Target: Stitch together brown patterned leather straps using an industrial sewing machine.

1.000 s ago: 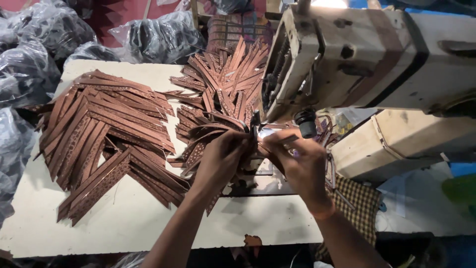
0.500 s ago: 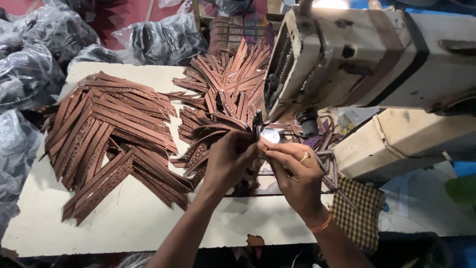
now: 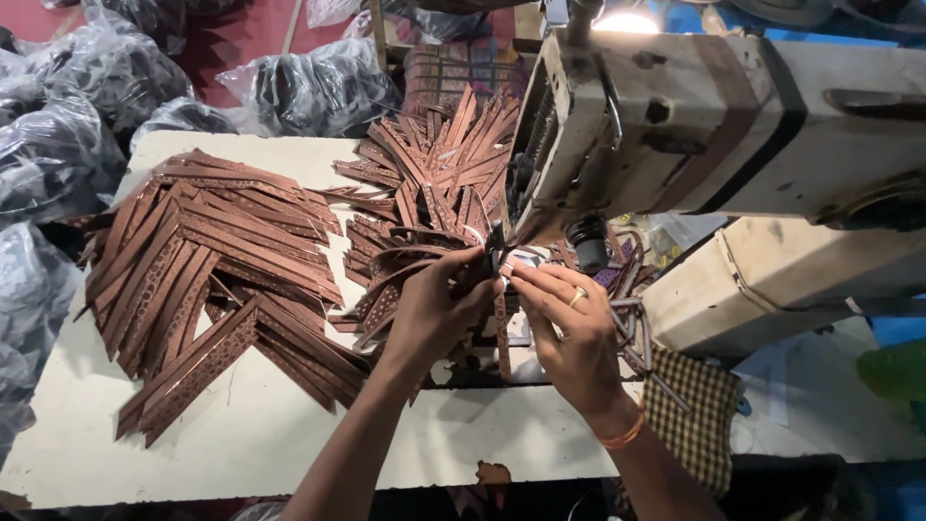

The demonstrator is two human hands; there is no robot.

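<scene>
My left hand (image 3: 434,314) and my right hand (image 3: 569,333) meet at the needle area of a worn white sewing machine (image 3: 714,125). Both pinch a narrow brown leather strap (image 3: 502,328) that hangs down between them under the machine head. The fingertips hide the exact spot where the strap sits below the needle. A loose heap of curled brown straps (image 3: 424,193) lies just behind my left hand.
A fanned stack of flat brown straps (image 3: 212,280) covers the left of the white table (image 3: 289,444). Clear plastic bags of dark goods (image 3: 87,106) crowd the far left and back. A checked cloth (image 3: 699,415) hangs at the table's right edge.
My hands have closed in together at the machine's needle area, the right one shifting slightly left. The strap piles have not moved.
</scene>
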